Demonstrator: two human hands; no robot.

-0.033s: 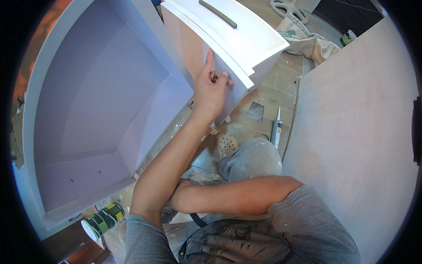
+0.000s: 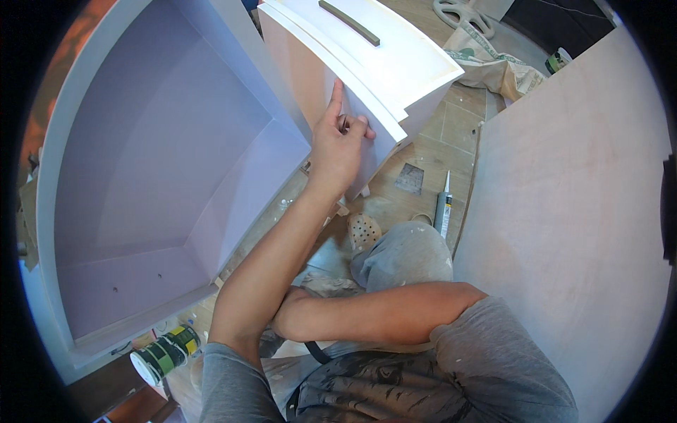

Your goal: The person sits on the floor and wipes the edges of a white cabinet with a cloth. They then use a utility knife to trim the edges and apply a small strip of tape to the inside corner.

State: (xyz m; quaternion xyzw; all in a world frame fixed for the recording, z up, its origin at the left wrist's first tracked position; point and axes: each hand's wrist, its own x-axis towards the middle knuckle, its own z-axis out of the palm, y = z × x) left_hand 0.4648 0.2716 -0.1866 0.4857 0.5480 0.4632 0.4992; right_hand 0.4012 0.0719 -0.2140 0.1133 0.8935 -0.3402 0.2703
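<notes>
A white curved-front furniture piece (image 2: pixel 416 67), drawer-like, stands at the top centre with a dark bar handle (image 2: pixel 350 22) on its bright face. My left hand (image 2: pixel 338 144) lies against its shaded side panel, just below the raised rim. The index finger stretches up along the panel, while the thumb and other fingers curl together; whatever sits in them is hidden. My right forearm (image 2: pixel 367 314) crosses in front of my body and passes behind the left forearm, which hides the right hand.
A large open cabinet shell (image 2: pixel 46 211) fills the left side. On the right leans a big pale panel (image 2: pixel 564 211). The tiled floor holds a sealant cartridge (image 2: pixel 443 211), a dark square sheet (image 2: pixel 409 178) and a white sack (image 2: pixel 486 63). A green tub (image 2: pixel 166 356) lies tilted at lower left.
</notes>
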